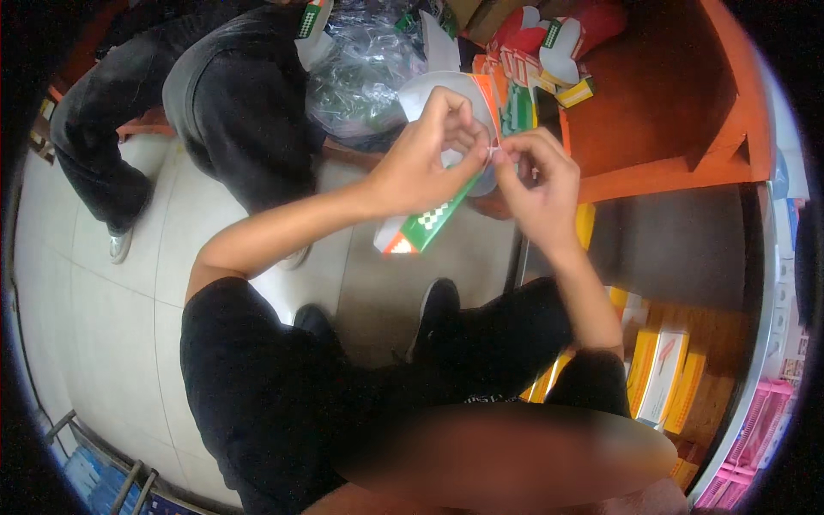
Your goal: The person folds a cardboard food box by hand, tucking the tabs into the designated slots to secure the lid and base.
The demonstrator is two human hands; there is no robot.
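A partly folded cardboard carton (444,219) in green, orange and white hangs at a slant before me, above the floor. It carries a white checkered pattern, and a wide pale flap (432,93) spreads out behind my fingers. My left hand (428,161) has its thumb and fingertips pinched on the carton's edge. Close beside them, the right thumb and forefinger of my right hand (541,183) meet at the same edge, on a small white bit (494,150). Whether that bit is a tab of the carton or something separate is too small to tell. My fingers hide part of the fold.
Beyond my hands sits a clear plastic bag (360,77). More printed cartons (518,106) lie beside an orange wooden piece of furniture (650,96). Yellow-and-white boxes (660,373) stand at my right. Another person's dark-trousered leg (238,96) is at upper left, over the tiled floor (109,309).
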